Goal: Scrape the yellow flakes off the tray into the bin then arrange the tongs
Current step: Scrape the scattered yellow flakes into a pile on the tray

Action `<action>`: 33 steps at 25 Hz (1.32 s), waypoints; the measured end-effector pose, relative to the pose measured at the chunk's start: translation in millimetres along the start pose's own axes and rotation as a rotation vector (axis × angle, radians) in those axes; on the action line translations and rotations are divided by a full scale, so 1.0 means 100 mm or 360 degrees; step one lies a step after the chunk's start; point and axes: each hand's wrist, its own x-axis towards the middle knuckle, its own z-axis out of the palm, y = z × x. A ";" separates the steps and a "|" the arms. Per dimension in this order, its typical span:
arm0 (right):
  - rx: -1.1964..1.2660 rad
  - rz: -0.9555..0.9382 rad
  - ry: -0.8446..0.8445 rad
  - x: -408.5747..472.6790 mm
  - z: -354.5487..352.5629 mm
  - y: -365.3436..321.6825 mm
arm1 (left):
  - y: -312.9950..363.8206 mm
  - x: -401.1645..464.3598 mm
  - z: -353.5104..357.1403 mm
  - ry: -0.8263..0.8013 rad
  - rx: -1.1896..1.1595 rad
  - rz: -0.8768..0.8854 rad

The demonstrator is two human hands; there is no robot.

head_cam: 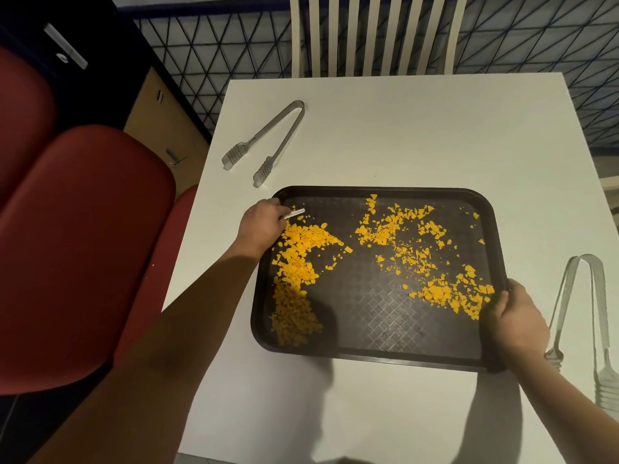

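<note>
A dark brown tray [368, 316] lies on the white table [402, 135]. Yellow flakes [298, 262] are heaped along its left side and scattered over its right half. My left hand [259, 227] is at the tray's far left corner and grips a small white scraper [294, 214] that rests on the flakes. My right hand [516, 321] holds the tray's right rim near the front corner. One pair of clear tongs [268, 142] lies on the table beyond the tray. A second pair of tongs [582, 316] lies to the tray's right.
A red bin [77, 246] with rounded lids stands left of the table, below its edge. A white slatted chair [368, 31] is at the table's far side. A dark cabinet and a cardboard box are at the back left.
</note>
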 end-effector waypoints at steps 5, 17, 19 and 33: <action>-0.0029 -0.0010 -0.0003 0.00 0.00 0.00 | 0.04 0.15 -0.03 0.0059 0.0137 -0.0116; -0.0016 -0.0004 -0.0023 0.00 -0.02 -0.04 | 0.20 0.00 0.04 0.0112 0.0308 -0.0211; -0.0020 0.0003 -0.0023 -0.01 -0.02 -0.04 | 0.24 -0.01 0.07 0.0047 0.0345 -0.0160; -0.0035 -0.0003 -0.0025 0.00 0.00 -0.02 | 0.17 -0.15 0.00 0.0143 0.0251 -0.0242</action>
